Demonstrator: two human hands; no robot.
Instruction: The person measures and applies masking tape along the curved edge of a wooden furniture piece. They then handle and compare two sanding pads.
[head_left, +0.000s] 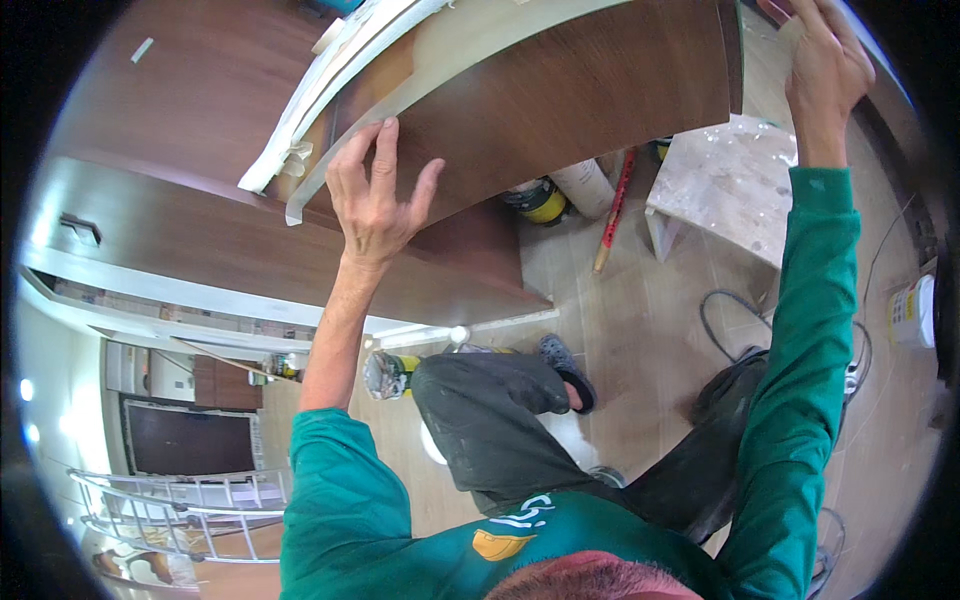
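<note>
A strip of pale, translucent tape (330, 157) runs along the upper edge of a dark brown wood-grain panel (570, 97). Its near end hangs loose at the left corner. My left hand (379, 195) rests its fingertips at that edge, by the tape, with thumb and fingers spread and nothing gripped. Far to the right, my right hand (829, 75) is raised beyond the panel's end with its fingers curled. Its fingertips reach the picture's rim, so whether it holds anything is hidden. Behind the tape lies a folded white sheet (300, 109) on the brown top.
Under the panel stand a black-and-yellow bucket (544, 201), a white cylinder (585, 187) and a red stick (616, 206). A paint-spattered step stool (724, 184) is at right, near a grey cable (720, 300) and a white bucket (911, 313). An aluminium ladder (180, 517) lies lower left.
</note>
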